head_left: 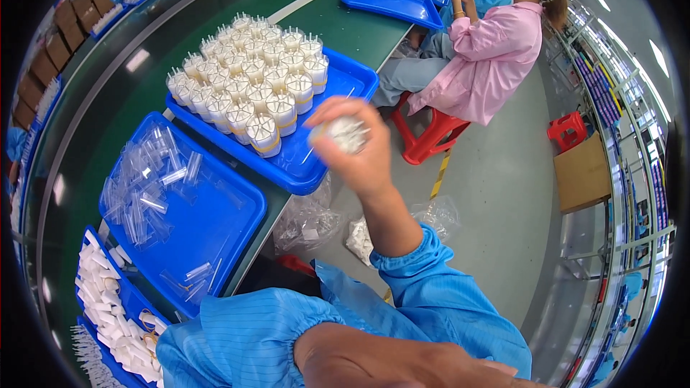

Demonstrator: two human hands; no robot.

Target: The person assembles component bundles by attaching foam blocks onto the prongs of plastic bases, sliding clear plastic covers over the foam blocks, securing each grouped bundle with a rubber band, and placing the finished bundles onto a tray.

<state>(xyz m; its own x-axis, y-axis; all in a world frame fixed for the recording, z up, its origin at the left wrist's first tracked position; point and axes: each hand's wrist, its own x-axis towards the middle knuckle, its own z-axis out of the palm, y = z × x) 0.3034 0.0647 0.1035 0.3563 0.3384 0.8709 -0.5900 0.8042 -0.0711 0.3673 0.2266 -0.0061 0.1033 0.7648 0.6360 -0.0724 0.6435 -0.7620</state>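
Observation:
My right hand point(357, 147) is closed round a round bundle of white tubes point(346, 134), its end facing up and blurred by motion. It hovers over the right edge of a blue tray point(298, 165). On that tray stand several similar bundles point(251, 82) in close rows, upright, with thin tips on top and yellowish bands round some of them. My left hand point(388, 359) is low at the bottom edge, in front of my body. Its fingers are mostly cut off, so what it holds, if anything, does not show.
A second blue tray point(233, 205) holds clear plastic tubes point(147, 187). Nearer, a blue tray holds white tube pieces point(108, 302). Plastic bags point(309, 223) lie below the table edge. A person in pink point(496, 50) sits on a red stool point(428, 129) beyond, beside another blue tray point(392, 1).

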